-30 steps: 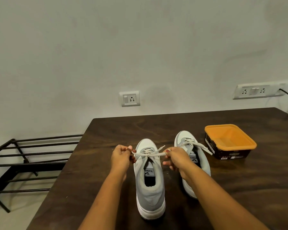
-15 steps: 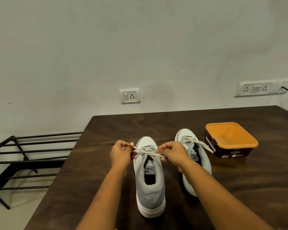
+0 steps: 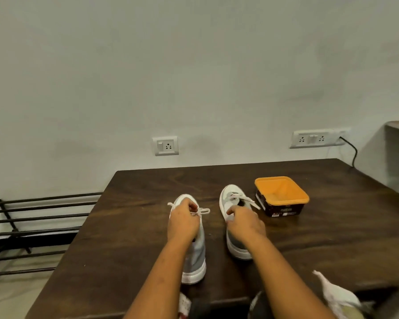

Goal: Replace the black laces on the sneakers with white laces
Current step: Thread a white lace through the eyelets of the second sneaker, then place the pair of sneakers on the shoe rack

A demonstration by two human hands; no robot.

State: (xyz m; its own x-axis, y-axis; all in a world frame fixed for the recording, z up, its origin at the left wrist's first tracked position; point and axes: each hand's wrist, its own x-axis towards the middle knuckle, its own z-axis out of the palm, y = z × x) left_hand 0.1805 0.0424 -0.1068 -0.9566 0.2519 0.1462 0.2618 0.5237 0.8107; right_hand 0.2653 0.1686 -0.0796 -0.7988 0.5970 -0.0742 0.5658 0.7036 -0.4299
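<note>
Roughly parallel, left sneaker (image 3: 197, 255) and right sneaker (image 3: 229, 199), toes toward the wall (image 3: 194, 88).

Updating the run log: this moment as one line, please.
left hand: curled on white lace bow, left sneaker | right hand: on right sneaker, grip unclear | both sneakers white-laced

An orange tub (image 3: 281, 194) is sitting on the dark wooden table (image 3: 332, 238) at two o'clock. A black metal rack (image 3: 32, 217) is standing at nine o'clock, and a wall socket (image 3: 165, 145) is showing at twelve.
</note>
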